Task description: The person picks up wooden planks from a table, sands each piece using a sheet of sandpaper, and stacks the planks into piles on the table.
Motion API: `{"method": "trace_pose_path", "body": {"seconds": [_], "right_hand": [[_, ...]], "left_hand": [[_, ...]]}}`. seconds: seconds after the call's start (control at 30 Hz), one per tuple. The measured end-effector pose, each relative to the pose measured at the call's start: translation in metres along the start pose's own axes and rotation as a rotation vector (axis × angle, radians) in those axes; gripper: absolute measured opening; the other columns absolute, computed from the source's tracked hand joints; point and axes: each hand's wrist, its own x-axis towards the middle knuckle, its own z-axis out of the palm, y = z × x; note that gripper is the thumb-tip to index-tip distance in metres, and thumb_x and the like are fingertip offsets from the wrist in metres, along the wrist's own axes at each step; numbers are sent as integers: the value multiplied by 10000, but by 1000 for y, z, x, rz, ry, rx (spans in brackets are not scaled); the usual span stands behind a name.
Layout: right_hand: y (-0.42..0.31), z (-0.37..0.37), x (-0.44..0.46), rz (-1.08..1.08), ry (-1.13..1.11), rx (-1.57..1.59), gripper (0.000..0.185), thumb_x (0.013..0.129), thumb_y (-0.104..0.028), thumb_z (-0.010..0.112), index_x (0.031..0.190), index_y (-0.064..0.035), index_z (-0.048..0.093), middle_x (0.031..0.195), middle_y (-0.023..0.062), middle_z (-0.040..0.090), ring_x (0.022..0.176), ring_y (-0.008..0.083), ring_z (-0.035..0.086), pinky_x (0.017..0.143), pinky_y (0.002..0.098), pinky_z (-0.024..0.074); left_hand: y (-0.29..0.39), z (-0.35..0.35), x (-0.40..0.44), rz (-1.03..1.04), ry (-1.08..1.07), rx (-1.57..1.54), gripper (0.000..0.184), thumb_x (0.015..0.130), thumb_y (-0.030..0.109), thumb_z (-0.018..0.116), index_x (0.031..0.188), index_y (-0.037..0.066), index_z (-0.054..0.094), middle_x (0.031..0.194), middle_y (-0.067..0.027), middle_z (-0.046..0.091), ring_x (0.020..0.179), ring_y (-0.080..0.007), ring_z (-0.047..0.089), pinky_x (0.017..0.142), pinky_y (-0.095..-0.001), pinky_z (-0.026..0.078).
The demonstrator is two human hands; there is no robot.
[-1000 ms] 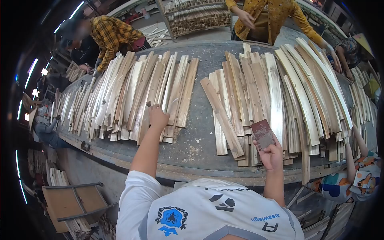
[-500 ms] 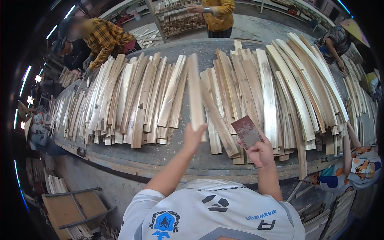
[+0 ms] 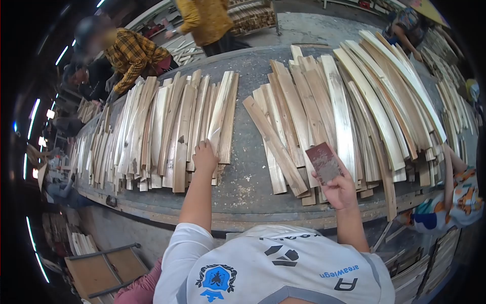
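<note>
My left hand [image 3: 205,157] lies on the left-hand pile of wooden strips [image 3: 174,121], its fingers bent over the near end of a wooden strip [image 3: 219,111]. The fingertips' grip on the wood is partly hidden. In my right hand [image 3: 340,191] is a reddish-brown piece of sandpaper [image 3: 324,163], its face worn grey toward the lower part. It is held up over the near ends of the right-hand pile of strips [image 3: 309,106]. One tan strip [image 3: 273,144] lies slanted across that pile's left edge.
The grey worktable [image 3: 243,175] carries sawdust between the piles. A person in a checked shirt [image 3: 134,53] leans over the far left; another in a yellow top [image 3: 205,20] stands beyond the table. A person in patterned clothing [image 3: 450,197] is at the right. A framed panel [image 3: 106,271] stands lower left.
My left hand has moved left with the strip it held, from the gap to the left-hand pile. The sandpaper stays in my right hand, slightly shifted right. The yellow-topped person has moved left.
</note>
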Motion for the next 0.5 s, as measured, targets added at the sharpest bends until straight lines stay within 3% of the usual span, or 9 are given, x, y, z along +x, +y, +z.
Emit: {"method": "trace_pose_path", "body": {"seconds": [0.13,0.23,0.33,0.43,0.47,0.5], "right_hand": [[11,3,4,-13,30,-35,874,615,158,411,1472,33,294,1428,172,445,1281,283,485,1048,405,416],[20,2,8,18,22,-181,825,643,189,408,1451,46,322,1414,173,452,1285,266,484,1061,372,405],[37,-2,13,135,101,-198,758,691,188,374,1437,65,329,1382,174,471,1260,254,512,1054,337,409],[61,7,25,177,41,-285,784,694,178,369,1462,30,307,1380,158,476,1260,259,512,1046,321,414],[66,15,30,149,-70,-450,816,685,173,358,1478,-11,300,1407,157,461,1292,260,479,1077,334,373],[71,24,34,104,-177,-609,850,675,169,348,1494,-51,293,1434,156,445,1324,262,445,1107,347,333]], "left_hand": [[-28,23,18,73,-84,-245,693,810,243,656,1417,58,376,1336,-140,499,1251,-340,469,965,-519,445],[-33,4,-23,-112,-624,-1785,640,813,163,561,1411,32,378,1302,-169,522,1163,-325,528,933,-513,472],[5,-57,-102,-107,-509,-2513,616,814,127,504,1401,7,361,1241,-198,546,1032,-297,578,864,-465,513],[-31,-26,-111,-237,-711,-2550,580,818,84,489,1377,16,346,1103,-174,577,888,-257,604,778,-389,531],[-38,-20,-118,-277,-777,-2568,569,820,70,484,1368,19,341,1056,-166,588,839,-243,612,750,-364,537],[-43,-13,-131,-211,-669,-2219,532,823,65,493,1334,11,356,1022,-155,583,816,-235,609,731,-355,529]]}}
